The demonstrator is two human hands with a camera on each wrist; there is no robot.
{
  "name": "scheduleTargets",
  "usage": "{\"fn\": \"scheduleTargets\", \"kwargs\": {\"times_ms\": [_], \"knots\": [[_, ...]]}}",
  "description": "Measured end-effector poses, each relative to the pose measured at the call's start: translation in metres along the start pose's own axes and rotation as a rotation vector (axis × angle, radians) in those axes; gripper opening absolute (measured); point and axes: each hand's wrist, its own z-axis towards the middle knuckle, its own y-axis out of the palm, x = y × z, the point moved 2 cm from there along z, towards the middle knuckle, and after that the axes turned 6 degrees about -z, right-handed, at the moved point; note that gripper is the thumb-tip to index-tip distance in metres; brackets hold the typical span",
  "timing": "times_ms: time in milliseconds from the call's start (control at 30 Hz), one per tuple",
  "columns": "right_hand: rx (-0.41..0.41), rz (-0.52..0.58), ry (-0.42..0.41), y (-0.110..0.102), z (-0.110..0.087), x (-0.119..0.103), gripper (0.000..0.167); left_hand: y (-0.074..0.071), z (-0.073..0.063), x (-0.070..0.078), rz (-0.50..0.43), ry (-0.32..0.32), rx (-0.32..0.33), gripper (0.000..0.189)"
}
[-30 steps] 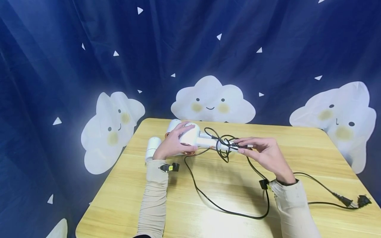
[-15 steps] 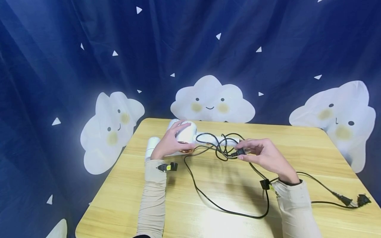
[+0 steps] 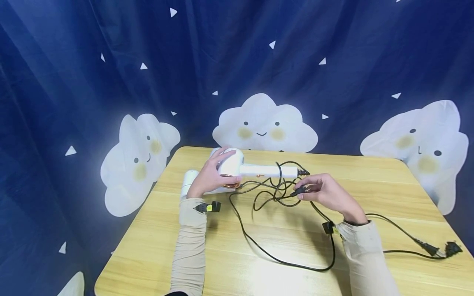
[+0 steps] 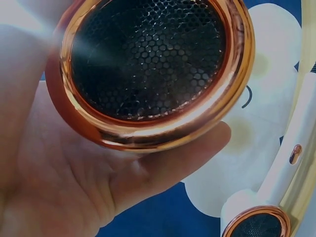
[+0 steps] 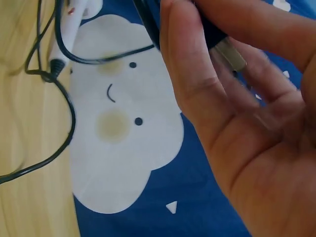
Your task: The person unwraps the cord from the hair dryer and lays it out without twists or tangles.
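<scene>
My left hand grips the rounded head of a white hair dryer, thumb near its copper-coloured rim. In the left wrist view that rim surrounds a dark mesh grille. A second white dryer with a copper rim appears at the lower right there. Between thumb and fingers, my right hand pinches a black plug just in front of the handle's cord end. Its metal prong points toward the palm. Loops of black cord hang or lie around and before the white handle.
A white cylindrical body lies left of my left hand, partly hidden. More cord crosses the wooden table. Two further black plugs lie near its right edge. A blue curtain stands behind.
The cord loops have shifted off the handle toward the table's front and spread looser. My right hand, pinching the plug, has dropped slightly. My left hand stays on the dryer's head.
</scene>
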Motion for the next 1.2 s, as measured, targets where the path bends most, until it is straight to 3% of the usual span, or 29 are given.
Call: {"fn": "scheduleTargets", "kwargs": {"times_ms": [133,333,467,567,700,833,1033,1200], "knots": [[0.028,0.023,0.068,0.0,0.003,0.007,0.027,0.0,0.0,0.001,-0.004,0.002,-0.002,0.088],[0.056,0.173,0.121,-0.001,0.006,0.021,0.031,0.0,-0.001,0.004,-0.03,0.012,-0.006,0.087],[0.132,0.215,0.153,-0.004,0.008,0.029,0.034,0.001,-0.001,0.006,-0.03,0.028,-0.021,0.087],[0.223,0.183,0.156,-0.005,0.009,0.033,0.036,0.002,-0.001,0.008,-0.021,0.032,-0.036,0.087],[0.338,0.219,0.115,-0.007,0.012,0.035,0.036,0.006,-0.002,0.011,0.002,0.019,-0.053,0.088],[0.413,0.324,0.06,-0.009,0.012,0.033,0.035,0.009,-0.001,0.014,0.012,0.009,-0.075,0.088],[0.46,0.603,-0.094,-0.012,0.011,0.027,0.033,0.013,-0.001,0.016,-0.022,0.008,-0.1,0.086],[0.496,0.624,-0.168,-0.012,0.01,0.018,0.03,0.015,0.0,0.014,-0.028,0.002,-0.117,0.085]]}}
